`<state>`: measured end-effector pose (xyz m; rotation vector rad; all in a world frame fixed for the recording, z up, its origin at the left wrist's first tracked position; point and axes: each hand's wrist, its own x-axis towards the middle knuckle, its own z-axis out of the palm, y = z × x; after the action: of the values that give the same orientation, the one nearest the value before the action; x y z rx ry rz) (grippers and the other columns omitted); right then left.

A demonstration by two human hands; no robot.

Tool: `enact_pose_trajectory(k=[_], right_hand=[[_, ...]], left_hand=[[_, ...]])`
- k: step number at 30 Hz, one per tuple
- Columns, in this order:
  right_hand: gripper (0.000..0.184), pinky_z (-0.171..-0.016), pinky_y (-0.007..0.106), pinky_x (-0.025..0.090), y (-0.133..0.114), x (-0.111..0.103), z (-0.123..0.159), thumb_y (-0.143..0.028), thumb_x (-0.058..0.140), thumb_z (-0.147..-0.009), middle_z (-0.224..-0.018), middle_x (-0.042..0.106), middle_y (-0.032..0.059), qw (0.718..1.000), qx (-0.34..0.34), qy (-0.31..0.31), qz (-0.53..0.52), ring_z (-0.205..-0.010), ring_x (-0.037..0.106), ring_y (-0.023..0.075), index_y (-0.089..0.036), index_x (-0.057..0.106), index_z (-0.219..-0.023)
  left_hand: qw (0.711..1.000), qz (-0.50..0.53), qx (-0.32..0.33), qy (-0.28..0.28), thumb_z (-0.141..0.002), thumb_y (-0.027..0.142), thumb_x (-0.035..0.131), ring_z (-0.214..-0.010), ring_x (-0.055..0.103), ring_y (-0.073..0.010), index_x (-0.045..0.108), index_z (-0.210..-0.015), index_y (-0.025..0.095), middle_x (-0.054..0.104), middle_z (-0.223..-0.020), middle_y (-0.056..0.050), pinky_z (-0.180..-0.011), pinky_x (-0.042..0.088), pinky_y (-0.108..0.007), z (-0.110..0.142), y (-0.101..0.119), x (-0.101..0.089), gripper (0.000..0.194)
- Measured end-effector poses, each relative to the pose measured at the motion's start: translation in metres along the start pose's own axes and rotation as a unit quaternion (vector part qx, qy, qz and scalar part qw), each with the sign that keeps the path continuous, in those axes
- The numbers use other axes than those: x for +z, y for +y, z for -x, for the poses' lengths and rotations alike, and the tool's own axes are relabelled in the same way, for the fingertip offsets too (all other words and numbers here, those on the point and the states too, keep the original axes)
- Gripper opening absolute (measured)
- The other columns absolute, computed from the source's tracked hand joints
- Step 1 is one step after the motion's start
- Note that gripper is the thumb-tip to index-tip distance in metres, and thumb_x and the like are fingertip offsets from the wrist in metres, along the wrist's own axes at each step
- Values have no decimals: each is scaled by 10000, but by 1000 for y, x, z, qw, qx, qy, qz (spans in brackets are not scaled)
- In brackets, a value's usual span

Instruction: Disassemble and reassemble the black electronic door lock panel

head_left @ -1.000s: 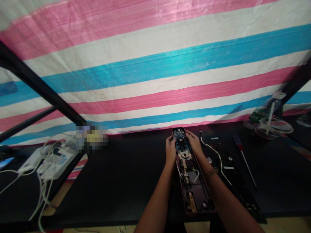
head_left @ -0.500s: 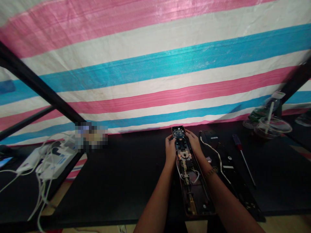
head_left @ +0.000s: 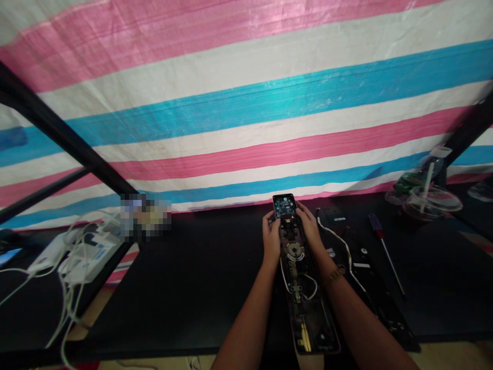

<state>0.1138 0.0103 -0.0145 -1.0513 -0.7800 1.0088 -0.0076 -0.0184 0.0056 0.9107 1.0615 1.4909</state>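
My left hand (head_left: 271, 239) and my right hand (head_left: 309, 226) grip the two sides of a small dark circuit board (head_left: 285, 206), which stands raised and tilted above the far end of an opened, long dark-red door lock housing (head_left: 315, 324). The housing lies on the table between my forearms. Inside it are a round metal mechanism (head_left: 295, 251), thin white wires (head_left: 310, 293) and a brass part (head_left: 304, 336). My fingers hide the board's lower edge, so I cannot tell whether it is still connected by a cable.
To the right lie a black lock panel (head_left: 364, 259) with a white cable and a red-handled screwdriver (head_left: 379, 229). Plastic cups (head_left: 431, 203) stand farther right. White chargers and cables (head_left: 88, 254) lie left, beside a blurred object (head_left: 145, 216). A striped tarp (head_left: 246, 123) hangs behind.
The circuit board has risen and tilted up from the far end of the housing, with both hands lifting along with it. The housing sits slightly nearer me.
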Motion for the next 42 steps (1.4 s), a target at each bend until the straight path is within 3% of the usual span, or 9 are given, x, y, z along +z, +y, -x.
enact_pose_trajectory(k=[5, 10, 15, 25, 34, 42], right_hand=[[527, -1038, 414, 458, 1, 0, 0, -445, 699, -729, -1243, 702, 101, 1000, -6, 1, -10, -1159, 634, 275, -168, 710, -1177], [553, -997, 431, 485, 3, 0, -2, -462, 702, -722, -1200, 721, 112, 1000, 23, -6, -7, -1093, 665, 285, -157, 712, -1183], [538, -990, 432, 483, 8, -1, -7, -467, 719, -685, -1128, 747, 120, 999, 28, 14, 19, -1067, 673, 288, -140, 738, -1111], [498, -821, 387, 519, 17, -4, -11, -447, 722, -637, -962, 775, 110, 997, 47, 31, 50, -902, 696, 273, -129, 753, -1020], [487, -869, 362, 510, 10, -2, -7, -455, 673, -698, -1051, 758, 93, 999, 17, 10, 34, -956, 681, 252, -156, 728, -1078], [518, -1020, 403, 469, -3, 1, 3, -437, 673, -739, -1243, 702, 87, 1000, -11, 3, -23, -1146, 637, 265, -183, 694, -1190]], left_hand=[[1000, 2, 15, 3, -813, 337, 611, -977, 645, -198, 610, -1087, 196, 676, -1085, -64, -890, 498, -327, -1, -1, 0, 308], [1000, -7, 11, 18, -834, 302, 588, -1054, 625, -198, 633, -1065, 191, 673, -1107, -66, -958, 472, -329, -5, -8, -3, 261], [999, -15, -13, 26, -816, 313, 607, -1025, 641, -206, 636, -1069, 176, 683, -1083, -79, -942, 478, -339, -12, -16, -5, 290], [997, -24, -60, 45, -760, 295, 641, -917, 663, -210, 650, -1022, 155, 701, -983, -84, -839, 498, -327, -17, -21, -6, 297], [999, -10, -39, 19, -708, 297, 648, -795, 653, -185, 593, -1083, 177, 685, -890, -43, -737, 509, -304, -8, -10, -3, 397], [1000, -2, -9, -15, -664, 224, 616, -785, 657, -204, 591, -1112, 203, 707, -901, -45, -715, 513, -321, 4, 7, 1, 450]])
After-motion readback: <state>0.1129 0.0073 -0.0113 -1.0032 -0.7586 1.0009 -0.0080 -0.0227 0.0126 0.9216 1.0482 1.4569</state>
